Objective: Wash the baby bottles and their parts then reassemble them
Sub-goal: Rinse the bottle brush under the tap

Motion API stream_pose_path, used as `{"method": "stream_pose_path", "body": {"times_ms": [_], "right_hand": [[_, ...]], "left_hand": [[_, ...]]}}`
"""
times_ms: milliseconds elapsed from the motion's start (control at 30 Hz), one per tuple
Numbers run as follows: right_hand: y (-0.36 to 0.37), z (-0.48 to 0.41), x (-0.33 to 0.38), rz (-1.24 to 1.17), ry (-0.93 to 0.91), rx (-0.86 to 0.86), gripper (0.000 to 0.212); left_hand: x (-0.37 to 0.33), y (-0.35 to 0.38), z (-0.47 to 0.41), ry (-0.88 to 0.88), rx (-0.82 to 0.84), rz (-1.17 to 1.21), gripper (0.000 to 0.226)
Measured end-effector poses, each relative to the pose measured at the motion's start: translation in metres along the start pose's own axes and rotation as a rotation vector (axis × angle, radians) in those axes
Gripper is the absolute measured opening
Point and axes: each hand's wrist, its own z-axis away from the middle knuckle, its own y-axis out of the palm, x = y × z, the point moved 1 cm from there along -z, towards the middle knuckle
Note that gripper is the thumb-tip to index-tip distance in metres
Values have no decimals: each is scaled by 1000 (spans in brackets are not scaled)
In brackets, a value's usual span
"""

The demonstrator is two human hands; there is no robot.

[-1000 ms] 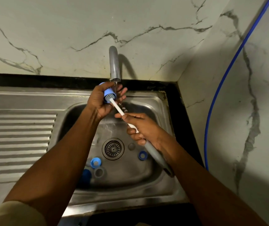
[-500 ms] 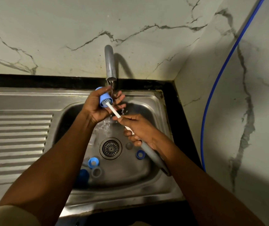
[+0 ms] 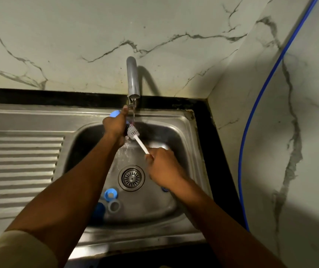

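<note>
**Bottle part scrubbed under a running tap**

A person's left hand (image 3: 115, 126) curls round a light-blue bottle part (image 3: 115, 113), holding it just under the spout of a grey tap (image 3: 133, 78). A thin stream of water (image 3: 134, 111) falls past its fingers. The right hand (image 3: 162, 167), nearer the camera and to the right of the left one, is closed round the shaft of a white bottle brush (image 3: 141, 145). The brush's bristled head (image 3: 133, 132) sits right against the left hand, though it cannot be told whether it is inside the part. The far end of the handle is hidden under the right hand.

Beneath both hands lies a steel sink (image 3: 189, 151), its drain strainer (image 3: 131, 177) showing between the two forearms. On the basin floor beside the left forearm lie a light-blue ring (image 3: 110, 194), a grey ring (image 3: 114, 206) just beside it, and a dark-blue cap (image 3: 99, 209) partly covered by that arm. Another blue piece (image 3: 164, 189) peeks out from under the right wrist.

A ribbed drainboard (image 3: 19, 167) stretches away to the left of the left arm. To the right of the right hand, a blue hose (image 3: 261, 93) runs down the marble wall (image 3: 58, 45). A pale sleeve (image 3: 19, 248) covers the left upper arm.
</note>
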Motion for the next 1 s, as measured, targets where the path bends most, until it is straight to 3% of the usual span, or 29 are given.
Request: {"method": "stream_pose_path", "body": {"times_ms": [167,333,433,567,733,900,1000], "right_hand": [[-3,-7,0,-489,159,83,24],[-1,-21,13,-547,114,76,25],[4,-28,17,-574,146,40,27],[6,-10,16,-527,164,142,25],[-8,-29,12,-582,202,10,26],[-3,-6,10,-548,172,134,24],[0,-13,9,-556,180,59,27]], "left_hand": [[1,-4,6,-178,346,71,31],[0,-5,11,-230,456,232,38],[2,-4,15,-188,413,199,41],[0,-15,5,-132,303,291,64],[-1,13,26,-156,375,68,30],[-8,2,8,-146,218,131,46],[-4,7,17,-155,308,80,37]]}}
